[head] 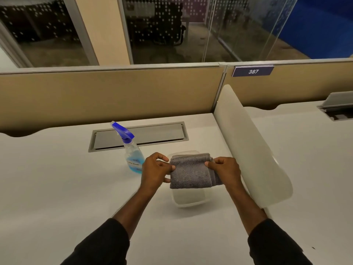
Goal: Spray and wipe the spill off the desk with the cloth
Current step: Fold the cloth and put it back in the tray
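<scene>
A folded grey cloth (191,172) hangs above a clear plastic container (188,199) on the white desk (66,188). My left hand (155,170) pinches the cloth's left edge and my right hand (225,170) grips its right edge. A spray bottle (131,153) with a blue trigger head and blue liquid stands upright just left of my left hand, apart from it. I cannot make out any spill on the desk surface.
A grey cable hatch (137,136) is set into the desk behind the bottle. A white rounded divider panel (252,146) stands close to the right of my right hand. A tan partition wall (114,92) runs along the desk's back edge.
</scene>
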The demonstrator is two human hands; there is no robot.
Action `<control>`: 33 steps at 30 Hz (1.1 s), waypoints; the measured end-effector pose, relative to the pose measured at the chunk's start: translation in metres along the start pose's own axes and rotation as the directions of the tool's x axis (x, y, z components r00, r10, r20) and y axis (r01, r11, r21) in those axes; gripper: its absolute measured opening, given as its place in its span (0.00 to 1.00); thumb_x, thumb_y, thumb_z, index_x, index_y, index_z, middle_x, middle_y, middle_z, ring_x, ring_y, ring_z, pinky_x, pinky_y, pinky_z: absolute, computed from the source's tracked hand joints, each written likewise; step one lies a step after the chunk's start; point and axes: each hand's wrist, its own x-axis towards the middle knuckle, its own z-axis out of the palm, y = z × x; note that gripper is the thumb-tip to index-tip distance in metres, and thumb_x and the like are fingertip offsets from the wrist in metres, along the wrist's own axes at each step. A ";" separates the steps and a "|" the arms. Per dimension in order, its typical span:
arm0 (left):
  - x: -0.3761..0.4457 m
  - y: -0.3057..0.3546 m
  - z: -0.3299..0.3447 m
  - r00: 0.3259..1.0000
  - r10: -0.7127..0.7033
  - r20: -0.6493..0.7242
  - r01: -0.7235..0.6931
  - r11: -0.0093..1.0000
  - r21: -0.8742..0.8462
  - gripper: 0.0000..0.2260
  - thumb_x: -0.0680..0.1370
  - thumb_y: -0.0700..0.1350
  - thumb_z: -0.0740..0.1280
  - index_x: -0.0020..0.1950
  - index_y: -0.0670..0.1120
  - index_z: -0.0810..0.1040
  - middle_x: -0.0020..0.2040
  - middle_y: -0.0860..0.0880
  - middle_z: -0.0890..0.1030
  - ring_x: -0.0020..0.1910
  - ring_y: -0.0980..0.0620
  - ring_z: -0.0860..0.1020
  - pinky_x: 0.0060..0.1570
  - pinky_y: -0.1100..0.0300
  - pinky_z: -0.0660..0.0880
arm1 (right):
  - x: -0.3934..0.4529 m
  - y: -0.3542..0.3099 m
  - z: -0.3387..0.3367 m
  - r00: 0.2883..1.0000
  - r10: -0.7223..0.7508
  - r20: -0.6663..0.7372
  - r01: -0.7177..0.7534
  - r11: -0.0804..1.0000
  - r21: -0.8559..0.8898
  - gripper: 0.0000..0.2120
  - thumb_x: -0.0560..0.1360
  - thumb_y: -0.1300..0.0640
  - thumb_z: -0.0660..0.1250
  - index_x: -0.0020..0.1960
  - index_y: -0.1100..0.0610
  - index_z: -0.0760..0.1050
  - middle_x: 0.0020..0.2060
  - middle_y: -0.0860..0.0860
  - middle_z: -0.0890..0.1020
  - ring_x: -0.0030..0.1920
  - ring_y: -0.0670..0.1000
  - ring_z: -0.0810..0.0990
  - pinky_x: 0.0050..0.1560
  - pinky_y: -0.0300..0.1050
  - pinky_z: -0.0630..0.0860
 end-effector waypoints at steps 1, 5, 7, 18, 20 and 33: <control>0.002 -0.003 0.003 1.000 -0.013 -0.011 0.013 1.000 0.021 0.13 0.71 0.34 0.75 0.50 0.37 0.75 0.41 0.39 0.84 0.40 0.42 0.85 0.33 0.47 0.83 | 0.003 0.003 0.004 1.000 -0.009 0.001 0.009 1.000 -0.027 0.14 0.69 0.48 0.78 0.29 0.49 0.78 0.29 0.46 0.83 0.34 0.50 0.82 0.50 0.55 0.81; 0.007 -0.020 0.007 0.996 -0.057 -0.064 0.065 0.991 0.116 0.12 0.71 0.38 0.77 0.48 0.42 0.75 0.42 0.42 0.84 0.39 0.45 0.85 0.32 0.52 0.83 | 0.014 0.015 0.021 0.998 -0.067 -0.005 0.065 0.985 -0.160 0.12 0.71 0.46 0.76 0.32 0.48 0.79 0.30 0.44 0.82 0.36 0.49 0.82 0.62 0.57 0.75; 0.008 -0.028 0.011 0.994 -0.059 -0.087 0.073 0.984 0.164 0.12 0.71 0.40 0.77 0.46 0.43 0.75 0.41 0.43 0.84 0.37 0.48 0.85 0.31 0.55 0.83 | 0.018 0.022 0.028 0.993 -0.115 -0.028 0.105 0.963 -0.250 0.10 0.73 0.45 0.74 0.36 0.48 0.80 0.32 0.43 0.82 0.38 0.49 0.80 0.72 0.60 0.65; 0.014 -0.056 0.028 0.991 0.062 -0.120 0.005 0.872 0.490 0.12 0.72 0.54 0.75 0.44 0.56 0.73 0.41 0.55 0.81 0.41 0.55 0.81 0.45 0.59 0.79 | 0.024 0.050 0.045 0.957 -0.278 -0.084 0.218 0.879 -0.423 0.12 0.67 0.49 0.81 0.40 0.57 0.85 0.62 0.54 0.81 0.68 0.57 0.73 0.73 0.65 0.61; 0.014 -0.057 0.030 0.992 0.073 -0.103 -0.005 0.841 0.540 0.11 0.73 0.55 0.74 0.46 0.57 0.73 0.43 0.55 0.83 0.42 0.55 0.81 0.45 0.60 0.78 | 0.027 0.049 0.045 0.963 -0.266 -0.045 0.218 0.864 -0.453 0.12 0.69 0.47 0.79 0.42 0.57 0.86 0.68 0.53 0.78 0.75 0.56 0.67 0.78 0.62 0.52; 0.027 -0.067 0.041 0.968 0.196 0.155 -0.233 0.483 0.844 0.15 0.79 0.56 0.65 0.64 0.54 0.71 0.52 0.49 0.84 0.48 0.49 0.82 0.45 0.59 0.75 | 0.028 0.051 0.060 0.961 -0.254 0.109 0.249 0.627 -0.738 0.20 0.77 0.37 0.65 0.56 0.50 0.85 0.77 0.51 0.67 0.80 0.55 0.57 0.77 0.60 0.42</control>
